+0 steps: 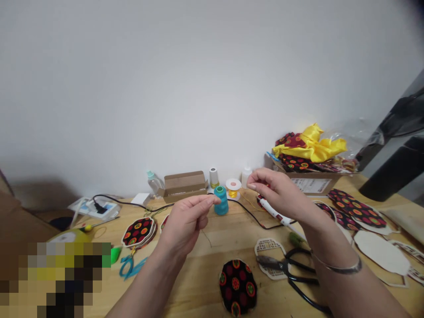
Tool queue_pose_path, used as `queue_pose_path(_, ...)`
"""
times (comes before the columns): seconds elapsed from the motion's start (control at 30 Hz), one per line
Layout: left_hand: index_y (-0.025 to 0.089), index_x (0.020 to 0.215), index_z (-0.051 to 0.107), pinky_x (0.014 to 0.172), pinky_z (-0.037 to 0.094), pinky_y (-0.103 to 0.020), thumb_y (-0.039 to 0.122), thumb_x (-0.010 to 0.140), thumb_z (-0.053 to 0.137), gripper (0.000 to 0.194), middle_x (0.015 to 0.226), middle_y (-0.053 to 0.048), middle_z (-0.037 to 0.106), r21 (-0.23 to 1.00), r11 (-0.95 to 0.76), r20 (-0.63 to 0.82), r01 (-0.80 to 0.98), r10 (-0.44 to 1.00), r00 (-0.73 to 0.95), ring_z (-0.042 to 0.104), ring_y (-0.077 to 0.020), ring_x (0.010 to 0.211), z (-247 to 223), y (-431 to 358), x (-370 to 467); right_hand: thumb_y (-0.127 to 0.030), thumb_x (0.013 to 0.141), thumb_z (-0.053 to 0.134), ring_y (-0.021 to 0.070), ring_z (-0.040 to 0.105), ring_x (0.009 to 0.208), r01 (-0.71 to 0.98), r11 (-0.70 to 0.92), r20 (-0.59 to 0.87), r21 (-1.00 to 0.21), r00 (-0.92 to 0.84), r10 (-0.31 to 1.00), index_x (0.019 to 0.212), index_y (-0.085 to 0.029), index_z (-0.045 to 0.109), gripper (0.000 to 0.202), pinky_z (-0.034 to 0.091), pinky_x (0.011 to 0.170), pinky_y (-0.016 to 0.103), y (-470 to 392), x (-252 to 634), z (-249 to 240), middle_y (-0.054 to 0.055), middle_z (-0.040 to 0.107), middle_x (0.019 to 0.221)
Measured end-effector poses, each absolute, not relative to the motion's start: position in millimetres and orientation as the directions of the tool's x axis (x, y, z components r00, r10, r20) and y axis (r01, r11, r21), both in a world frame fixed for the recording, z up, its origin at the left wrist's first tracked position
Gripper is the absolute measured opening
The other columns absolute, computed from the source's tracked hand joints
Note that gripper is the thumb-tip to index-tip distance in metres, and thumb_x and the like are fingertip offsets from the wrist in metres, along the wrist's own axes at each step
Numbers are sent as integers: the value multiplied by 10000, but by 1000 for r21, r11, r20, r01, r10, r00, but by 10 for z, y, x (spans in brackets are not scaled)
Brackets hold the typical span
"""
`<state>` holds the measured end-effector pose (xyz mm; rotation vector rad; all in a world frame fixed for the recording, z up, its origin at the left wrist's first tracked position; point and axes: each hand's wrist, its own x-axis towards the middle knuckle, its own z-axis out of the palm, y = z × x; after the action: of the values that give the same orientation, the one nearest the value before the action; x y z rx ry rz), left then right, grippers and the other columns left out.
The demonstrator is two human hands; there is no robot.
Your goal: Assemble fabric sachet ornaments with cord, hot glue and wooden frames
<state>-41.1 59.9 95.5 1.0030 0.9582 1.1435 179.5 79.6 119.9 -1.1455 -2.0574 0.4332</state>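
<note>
My left hand [190, 218] is raised over the middle of the table, thumb and forefinger pinched together. A thin thread [207, 238] hangs just below it, seemingly from its fingers. Higher and to the right, my right hand [280, 190] is also closed in a pinch; anything between its fingertips is too fine to make out. A teal thread cone [221, 204] stands upright behind my left fingertips. Below the hands lies a dark oval fabric piece [237, 287] with red and orange flowers. Black-handled scissors [281, 265] rest partly on a pale lattice cutout [266, 247], and my right forearm hides part of their handles.
A white glue gun [273, 212] lies behind my right wrist. Along the wall stand an open cardboard box [185, 185], a spool of yellow cord [233, 187] and a carton [314, 183] heaped with fabric. Patterned pieces [139, 232] are stacked at left, near a power strip [102, 207].
</note>
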Motion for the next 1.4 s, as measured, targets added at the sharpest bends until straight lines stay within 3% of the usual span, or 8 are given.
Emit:
queue_pose_path(0.17,97,711,705,420,75,-209,330,629,757,252,451,89,257,957,108,-69,-271,986,149,146,-30,431,967,596,-417,-323,923,374,90,368,543,605,575,342,-551,-464,817,594,-175,433,366,276,528,230,740,1732,1177,-35,444,583)
queue_pose_path(0.27,99,720,705,424,77,-212,339,634,753,259,440,85,279,962,90,-55,-257,989,141,156,-34,432,966,589,-410,-168,855,402,106,437,635,560,628,445,-540,-443,778,718,-172,520,181,331,594,225,756,1658,1110,-9,523,697)
queue_pose_path(0.37,102,727,706,428,78,-216,348,639,748,265,436,82,293,966,75,-44,-246,991,128,162,-37,434,966,583,-404,-60,734,397,104,470,632,512,587,465,-627,-359,809,722,-167,576,209,350,591,217,775,1619,1054,-6,558,691)
queue_pose_path(0.53,104,741,707,432,74,-218,353,652,738,267,438,86,278,967,84,-52,-240,989,135,157,-37,436,966,574,-394,-256,822,475,68,286,440,459,432,330,-776,-289,899,608,-149,598,269,202,432,214,758,1602,1067,-61,369,467)
queue_pose_path(0.73,104,744,715,422,84,-214,342,649,738,258,444,72,337,971,75,-49,-226,992,118,174,-31,429,968,570,-371,-205,789,527,90,479,572,317,446,391,-837,-224,893,785,-155,624,109,352,521,209,781,1583,1101,-13,595,668)
queue_pose_path(1.07,102,747,719,424,80,-218,356,647,738,273,439,81,311,969,75,-45,-235,991,130,166,-32,429,944,567,-367,-184,842,462,140,634,796,189,346,288,-919,-279,916,998,-151,563,188,469,778,291,808,1572,1052,37,676,808)
queue_pose_path(1.27,99,745,719,428,83,-219,357,646,736,277,438,81,307,969,70,-41,-236,992,123,168,-33,430,952,565,-354,-221,863,456,134,638,710,221,378,306,-899,-299,904,1037,-148,597,236,483,711,282,802,1572,1064,18,683,731)
queue_pose_path(1.4,99,750,719,429,86,-222,357,645,733,279,436,82,309,970,72,-43,-230,990,132,168,-34,427,957,554,-339,-275,766,616,134,621,615,210,336,266,-918,-301,916,905,-153,678,195,484,610,268,775,1526,1078,7,678,649)
